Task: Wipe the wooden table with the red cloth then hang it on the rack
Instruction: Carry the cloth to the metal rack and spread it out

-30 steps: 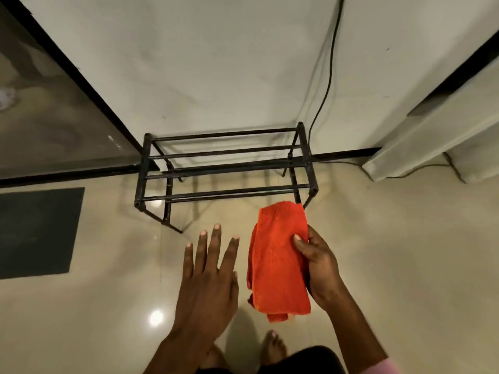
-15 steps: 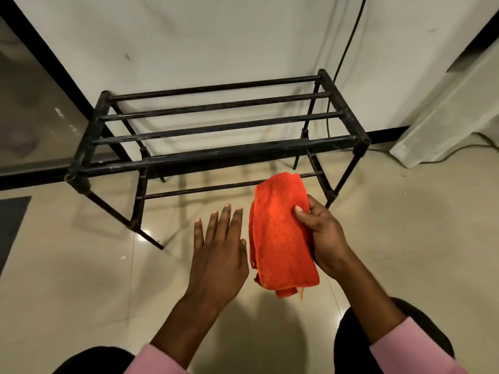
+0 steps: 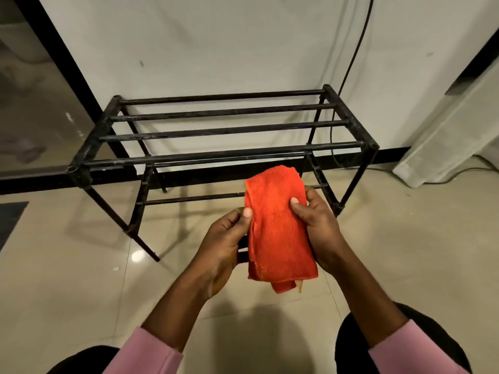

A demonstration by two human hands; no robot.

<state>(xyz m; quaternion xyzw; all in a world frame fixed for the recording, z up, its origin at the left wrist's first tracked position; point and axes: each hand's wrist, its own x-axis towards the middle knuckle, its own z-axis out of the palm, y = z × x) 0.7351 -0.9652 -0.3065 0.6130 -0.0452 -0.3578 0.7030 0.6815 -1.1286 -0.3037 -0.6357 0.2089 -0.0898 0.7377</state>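
Here: left hand (image 3: pixel 224 238) pinches red cloth (image 3: pixel 275 228); right hand (image 3: pixel 321 230) grips it.

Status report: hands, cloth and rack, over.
Gripping red cloth: left hand, right hand. Cloth folded, in front of black metal rack, not yet hung. Nothing in the way.

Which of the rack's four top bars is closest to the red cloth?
The frontmost bar, lowest of the four in the picture; the red cloth is held just in front of it.

Glossy beige tiled floor (image 3: pixel 81 292), one bright glare spot (image 3: pixel 138 256). Off-white wall (image 3: pixel 216 49) behind, black skirting (image 3: pixel 391 157) at its base, black cable (image 3: pixel 360 44) hanging down. Glass panel (image 3: pixel 35 103) at left, dark mat (image 3: pixel 9 222) below.
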